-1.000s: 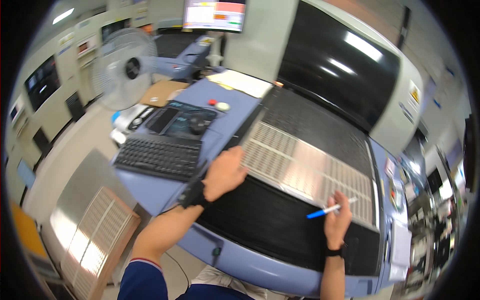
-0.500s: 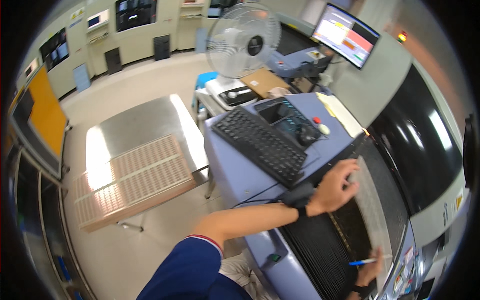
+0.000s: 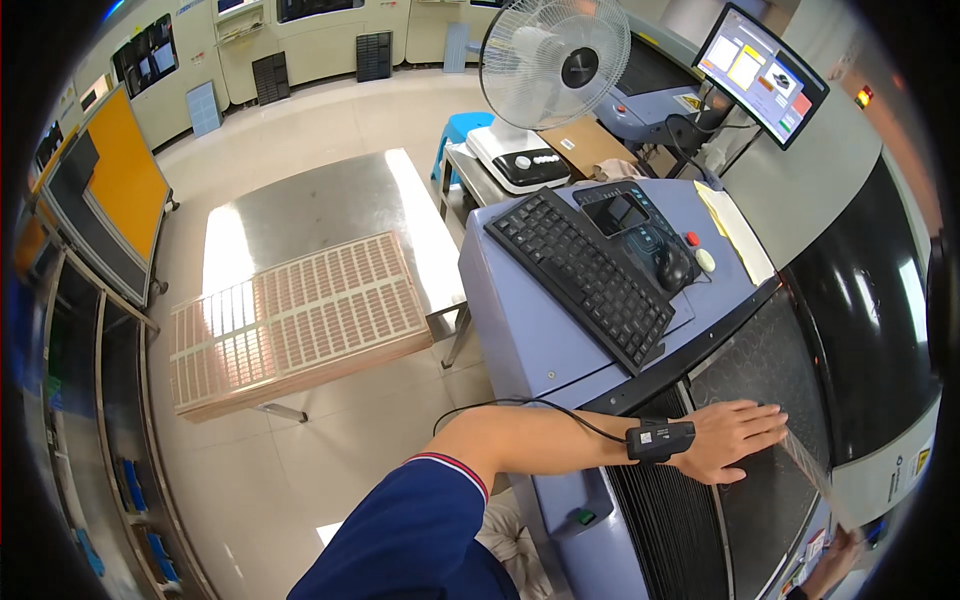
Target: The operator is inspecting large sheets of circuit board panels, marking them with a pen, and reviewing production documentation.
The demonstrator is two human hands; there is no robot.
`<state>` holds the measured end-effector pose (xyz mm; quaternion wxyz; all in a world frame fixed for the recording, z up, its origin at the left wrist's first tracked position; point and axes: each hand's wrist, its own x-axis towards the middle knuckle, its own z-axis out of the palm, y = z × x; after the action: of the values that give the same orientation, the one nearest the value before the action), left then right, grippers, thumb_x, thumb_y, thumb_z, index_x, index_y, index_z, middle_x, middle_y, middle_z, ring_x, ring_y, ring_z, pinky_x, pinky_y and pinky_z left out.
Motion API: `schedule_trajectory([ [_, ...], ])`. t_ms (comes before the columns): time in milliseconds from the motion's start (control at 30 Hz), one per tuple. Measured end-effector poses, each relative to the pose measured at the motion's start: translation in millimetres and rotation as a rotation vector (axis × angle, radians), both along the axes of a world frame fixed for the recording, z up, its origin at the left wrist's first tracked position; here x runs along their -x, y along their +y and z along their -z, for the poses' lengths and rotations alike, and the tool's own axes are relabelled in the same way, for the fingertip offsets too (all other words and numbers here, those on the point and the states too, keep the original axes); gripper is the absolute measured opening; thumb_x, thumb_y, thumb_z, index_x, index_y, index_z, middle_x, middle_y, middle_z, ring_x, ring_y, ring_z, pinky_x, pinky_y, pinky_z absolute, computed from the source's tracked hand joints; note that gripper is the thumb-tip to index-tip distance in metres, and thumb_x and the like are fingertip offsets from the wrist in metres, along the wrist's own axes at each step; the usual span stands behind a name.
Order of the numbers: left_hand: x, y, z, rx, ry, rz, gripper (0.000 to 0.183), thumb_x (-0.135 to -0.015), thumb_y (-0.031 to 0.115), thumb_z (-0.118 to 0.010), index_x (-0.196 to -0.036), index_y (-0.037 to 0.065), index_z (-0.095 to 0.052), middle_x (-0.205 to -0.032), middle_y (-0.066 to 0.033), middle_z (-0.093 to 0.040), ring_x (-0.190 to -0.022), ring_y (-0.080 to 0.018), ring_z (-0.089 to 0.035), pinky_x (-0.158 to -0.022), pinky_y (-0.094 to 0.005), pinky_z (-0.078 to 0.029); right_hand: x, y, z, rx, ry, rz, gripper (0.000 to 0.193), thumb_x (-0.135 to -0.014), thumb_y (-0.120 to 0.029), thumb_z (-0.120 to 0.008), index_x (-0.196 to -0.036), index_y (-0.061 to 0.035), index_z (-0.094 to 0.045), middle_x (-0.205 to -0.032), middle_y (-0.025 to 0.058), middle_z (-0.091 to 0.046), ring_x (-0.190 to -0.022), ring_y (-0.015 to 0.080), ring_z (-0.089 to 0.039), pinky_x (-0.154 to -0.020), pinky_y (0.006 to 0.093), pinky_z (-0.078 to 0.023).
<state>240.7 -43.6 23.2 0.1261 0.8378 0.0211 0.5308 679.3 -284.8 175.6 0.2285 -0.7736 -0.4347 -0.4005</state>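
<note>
Currently, a person's bare left hand (image 3: 728,440) reaches across a machine (image 3: 520,340) at the right, palm down, fingers stretched out and thumb apart. Its fingertips are at the upper end of a thin panel (image 3: 808,470), seen nearly edge-on as a pale, slanting strip over the machine's dark bed (image 3: 762,350). Whether they touch the panel or just overlap it in view, I cannot tell. The right hand (image 3: 840,562) is at the panel's lower end, near the bottom right; it is small and partly hidden, so I cannot tell how its fingers are closed.

A black device (image 3: 660,440) is strapped to the left wrist, with a cable (image 3: 520,400) looping behind the forearm. The sleeve (image 3: 410,530) is navy with a red and white trim. Beneath the wrist, beside the bed, is a ribbed black cover (image 3: 668,500).

On the machine's blue top are a keyboard (image 3: 585,275), a mouse (image 3: 674,268), a red button (image 3: 691,239) and papers (image 3: 738,235). Behind them stand a white fan (image 3: 555,65) and a lit monitor (image 3: 760,75).

To the left, well apart from both hands, a shiny metal counter (image 3: 300,215) carries a stack (image 3: 300,320) of gridded, copper-coloured panels.
</note>
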Motion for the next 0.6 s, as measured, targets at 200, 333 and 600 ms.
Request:
schedule_trajectory([
  [200, -6.1, 2.7, 1.7, -0.010, 0.122, -0.121, 0.084, -0.086, 0.040, -0.068, -0.146, -0.007, -0.033, -0.155, -0.0285, -0.024, -0.148, -0.0401, -0.019, -0.122, -0.0478, -0.017, 63.9, -11.3, 125.8, 0.071, 0.578, -0.422, 0.034, -0.092, -0.017, -0.061, -0.120, 0.0012, -0.064, -0.117, 0.0242, -0.067, -0.092, 0.0314, -0.071, -0.073, 0.0385, -0.057],
  [333, 3.7, 10.6, -0.6, 0.093, 0.140, -0.202, 0.069, -0.082, 0.035, -0.071, -0.133, -0.006, -0.049, -0.133, -0.0234, -0.050, -0.132, -0.0375, -0.043, -0.116, -0.0490, -0.027, 142.8, 17.9, 126.2, -0.655, 1.489, -0.527, 0.046, -0.102, -0.032, -0.054, -0.126, 0.0069, -0.055, -0.109, 0.0251, -0.068, -0.103, 0.0304, -0.067, -0.094, 0.0394, -0.053],
  [600, -5.6, 17.1, 41.1, 0.134, 0.685, -0.291, 0.077, -0.095, 0.054, -0.050, -0.142, -0.006, -0.039, -0.136, -0.0289, -0.051, -0.133, -0.0390, -0.044, -0.116, -0.0516, -0.026, 177.1, 8.4, 149.8, 0.164, 0.563, -0.374, 0.036, -0.097, -0.012, -0.056, -0.127, 0.0061, -0.056, -0.109, 0.0245, -0.067, -0.102, 0.0351, -0.067, -0.088, 0.0420, -0.051],
])
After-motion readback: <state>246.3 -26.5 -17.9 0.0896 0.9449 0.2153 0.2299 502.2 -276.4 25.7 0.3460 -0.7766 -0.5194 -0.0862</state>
